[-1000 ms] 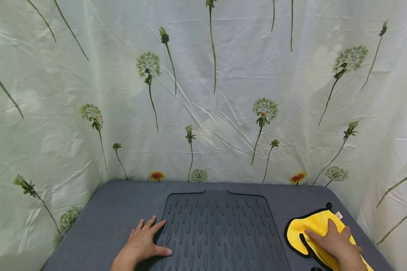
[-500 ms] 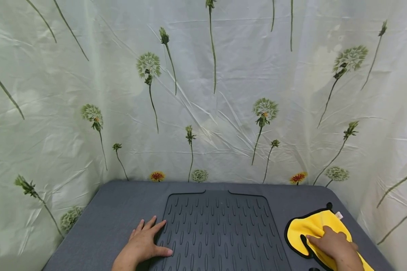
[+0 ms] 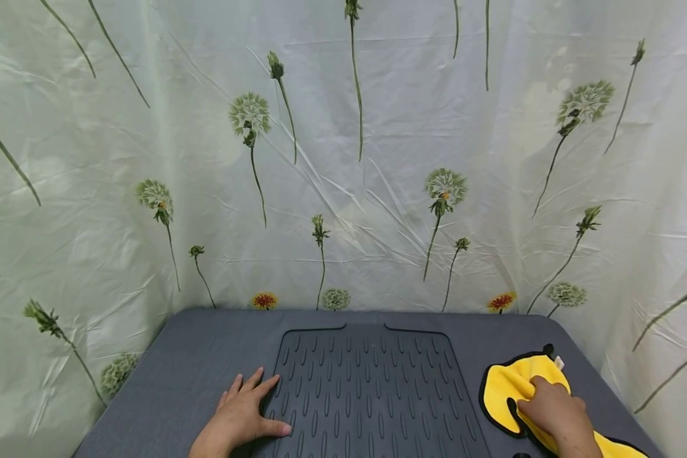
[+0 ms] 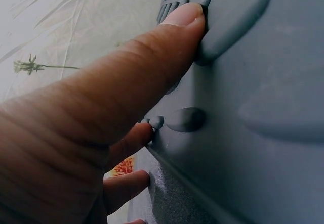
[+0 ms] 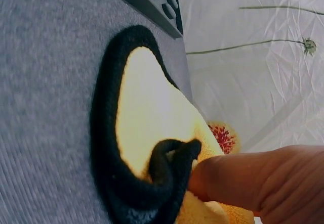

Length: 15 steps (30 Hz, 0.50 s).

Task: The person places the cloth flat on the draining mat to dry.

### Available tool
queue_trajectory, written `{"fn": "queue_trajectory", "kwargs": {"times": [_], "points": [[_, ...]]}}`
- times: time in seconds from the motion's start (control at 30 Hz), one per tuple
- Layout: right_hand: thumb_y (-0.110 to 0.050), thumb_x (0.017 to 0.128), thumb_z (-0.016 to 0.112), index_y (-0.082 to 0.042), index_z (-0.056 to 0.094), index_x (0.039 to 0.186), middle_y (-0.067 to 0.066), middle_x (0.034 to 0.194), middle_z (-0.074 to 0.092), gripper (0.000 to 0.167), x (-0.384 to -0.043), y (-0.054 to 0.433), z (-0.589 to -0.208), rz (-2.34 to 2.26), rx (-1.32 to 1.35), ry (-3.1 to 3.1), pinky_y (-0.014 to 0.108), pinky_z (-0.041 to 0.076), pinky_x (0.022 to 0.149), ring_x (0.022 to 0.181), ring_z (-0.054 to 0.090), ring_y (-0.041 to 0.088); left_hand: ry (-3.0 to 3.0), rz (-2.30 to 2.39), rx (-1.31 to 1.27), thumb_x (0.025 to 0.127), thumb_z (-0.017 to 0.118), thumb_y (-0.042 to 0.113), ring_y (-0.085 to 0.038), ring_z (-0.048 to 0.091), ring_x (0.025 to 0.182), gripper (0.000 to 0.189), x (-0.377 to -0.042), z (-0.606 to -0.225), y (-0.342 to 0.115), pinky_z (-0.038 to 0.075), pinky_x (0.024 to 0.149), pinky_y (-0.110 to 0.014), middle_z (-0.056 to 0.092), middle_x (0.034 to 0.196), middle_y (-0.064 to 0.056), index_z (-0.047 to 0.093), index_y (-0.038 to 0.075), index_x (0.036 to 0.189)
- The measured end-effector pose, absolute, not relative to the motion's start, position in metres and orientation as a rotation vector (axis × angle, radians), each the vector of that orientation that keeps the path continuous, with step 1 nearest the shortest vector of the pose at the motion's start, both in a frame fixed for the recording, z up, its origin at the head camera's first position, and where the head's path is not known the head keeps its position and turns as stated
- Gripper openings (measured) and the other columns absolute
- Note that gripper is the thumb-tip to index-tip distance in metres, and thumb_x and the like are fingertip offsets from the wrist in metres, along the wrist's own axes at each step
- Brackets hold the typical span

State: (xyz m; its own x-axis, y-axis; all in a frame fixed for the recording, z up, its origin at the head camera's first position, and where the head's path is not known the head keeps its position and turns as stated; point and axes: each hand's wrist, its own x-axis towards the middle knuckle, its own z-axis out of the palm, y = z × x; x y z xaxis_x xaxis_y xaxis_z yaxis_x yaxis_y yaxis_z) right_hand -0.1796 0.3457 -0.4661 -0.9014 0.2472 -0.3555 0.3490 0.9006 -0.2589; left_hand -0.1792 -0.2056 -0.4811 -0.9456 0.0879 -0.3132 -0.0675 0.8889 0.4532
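Observation:
A yellow cloth with black edging [image 3: 499, 389] lies rumpled at the right of the grey surface. My right hand [image 3: 556, 412] grips a fold of it from above, fingers drawn in toward the thumb. Up close in the right wrist view, the thumb [image 5: 238, 181] presses beside a curled piece of black trim. A dark ribbed rubber mat [image 3: 372, 388] lies flat in the middle. Across its left edge rests my left hand [image 3: 235, 416], fingers spread and thumb on the mat. In the left wrist view, the thumb tip [image 4: 185, 15] touches beside a raised rib.
Grey fabric [image 3: 206, 343] covers the rounded-cornered table. Behind it hangs a pale curtain [image 3: 378, 210] printed with dandelions. A small black item [image 3: 521, 455] shows at the bottom edge, left of the right hand.
My right hand has drawn its fingers in, bunching the yellow cloth, and shifted slightly left. The cloth's white tag has moved left with it. My left hand has stayed put.

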Motion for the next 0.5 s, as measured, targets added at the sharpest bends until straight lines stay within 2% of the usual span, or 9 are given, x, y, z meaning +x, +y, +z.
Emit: {"fn": "queue_trajectory", "kwargs": {"times": [0.13, 0.33, 0.43, 0.5], "points": [[-0.019, 0.086, 0.070, 0.017, 0.053, 0.126, 0.027, 0.101, 0.065, 0.057, -0.182, 0.343, -0.468, -0.443, 0.387, 2.797, 0.058, 0.041, 0.084, 0.091, 0.059, 0.036, 2.731, 0.677, 0.016, 0.063, 0.089, 0.064, -0.066, 0.015, 0.147, 0.105, -0.180, -0.482, -0.206, 0.016, 0.112, -0.080, 0.032, 0.163, -0.025, 0.053, 0.018, 0.150], [-0.015, 0.085, 0.072, 0.017, 0.053, 0.127, 0.034, 0.108, 0.064, 0.057, -0.184, 0.339, -0.468, -0.446, 0.363, 2.833, 0.061, 0.042, 0.085, 0.093, 0.061, 0.037, 2.713, 0.683, -0.003, 0.061, 0.088, 0.068, -0.064, 0.012, 0.148, 0.109, -0.183, -0.486, -0.209, 0.014, 0.113, -0.080, 0.030, 0.165, -0.024, 0.051, 0.020, 0.152], [-0.020, 0.086, 0.074, 0.014, 0.048, 0.134, 0.041, 0.120, 0.052, 0.063, -0.183, 0.336, -0.467, -0.514, 0.501, 2.787, 0.071, 0.041, 0.091, 0.105, 0.051, 0.053, 2.711, 0.689, -0.012, 0.056, 0.085, 0.074, -0.064, 0.011, 0.149, 0.115, -0.183, -0.488, -0.211, 0.012, 0.113, -0.081, 0.030, 0.165, -0.023, 0.051, 0.021, 0.152], [-0.025, 0.087, 0.074, 0.010, 0.043, 0.140, 0.045, 0.131, 0.035, 0.072, -0.181, 0.334, -0.466, -0.584, 0.627, 2.723, 0.082, 0.032, 0.098, 0.116, 0.036, 0.067, 2.706, 0.698, -0.021, 0.055, 0.084, 0.076, -0.063, 0.011, 0.149, 0.116, -0.184, -0.490, -0.211, 0.012, 0.113, -0.081, 0.030, 0.166, -0.022, 0.051, 0.022, 0.152]]}}
